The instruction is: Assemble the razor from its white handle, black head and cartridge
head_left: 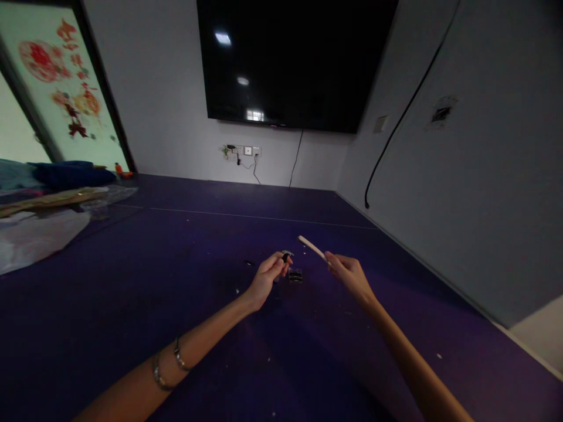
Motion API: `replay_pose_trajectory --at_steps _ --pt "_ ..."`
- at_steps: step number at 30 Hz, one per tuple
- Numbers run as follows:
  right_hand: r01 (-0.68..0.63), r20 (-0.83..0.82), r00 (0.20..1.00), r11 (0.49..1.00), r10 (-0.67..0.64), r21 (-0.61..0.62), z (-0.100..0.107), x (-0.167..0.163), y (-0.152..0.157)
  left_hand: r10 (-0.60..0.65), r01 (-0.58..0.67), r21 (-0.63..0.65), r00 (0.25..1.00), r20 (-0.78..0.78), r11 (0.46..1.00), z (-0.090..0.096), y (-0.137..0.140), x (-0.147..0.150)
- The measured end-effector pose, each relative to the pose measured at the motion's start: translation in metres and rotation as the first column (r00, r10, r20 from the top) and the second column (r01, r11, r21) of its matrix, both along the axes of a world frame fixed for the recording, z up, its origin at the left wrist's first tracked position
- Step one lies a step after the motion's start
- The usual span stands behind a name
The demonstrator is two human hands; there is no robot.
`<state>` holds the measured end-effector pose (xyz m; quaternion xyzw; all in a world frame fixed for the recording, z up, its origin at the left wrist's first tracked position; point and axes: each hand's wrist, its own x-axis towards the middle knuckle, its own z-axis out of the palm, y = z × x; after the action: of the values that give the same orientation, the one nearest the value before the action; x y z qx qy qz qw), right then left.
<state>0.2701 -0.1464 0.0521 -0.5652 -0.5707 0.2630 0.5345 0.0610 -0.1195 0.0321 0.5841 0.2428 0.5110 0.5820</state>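
My left hand is closed round a small tool with a black body and a silvery metal end; its exact kind is too small to make out. In my right hand is one end of a slim, pale wooden stick, pinched between the fingers. The stick slants up and leftward, its rounded far end apart from the metal tool. Just below and right of my left fingertips, a small clear-and-black case lies on the purple surface. A small dark piece rests left of that hand.
Pale bits lie scattered over the surface. At the left are a white plastic sheet and dark blue cloth. A large television hangs on the far wall, and a black cable dangles along the right wall.
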Motion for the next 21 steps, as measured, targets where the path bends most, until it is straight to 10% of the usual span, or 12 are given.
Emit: replay_pose_trajectory --at_steps 5,10,21 --pt "-0.233 -0.346 0.921 0.963 0.176 -0.131 0.017 -0.020 -0.013 0.014 -0.014 0.024 1.000 -0.019 1.000 -0.002 0.007 -0.003" --pt "-0.484 -0.736 0.625 0.869 0.261 -0.102 0.017 -0.069 -0.043 0.001 0.000 0.032 1.000 -0.027 0.999 -0.005 0.010 -0.002" --pt "-0.569 -0.894 0.429 0.807 0.131 -0.155 -0.001 -0.118 -0.093 0.072 -0.071 0.016 0.996 -0.055 0.997 -0.002 0.006 0.000"
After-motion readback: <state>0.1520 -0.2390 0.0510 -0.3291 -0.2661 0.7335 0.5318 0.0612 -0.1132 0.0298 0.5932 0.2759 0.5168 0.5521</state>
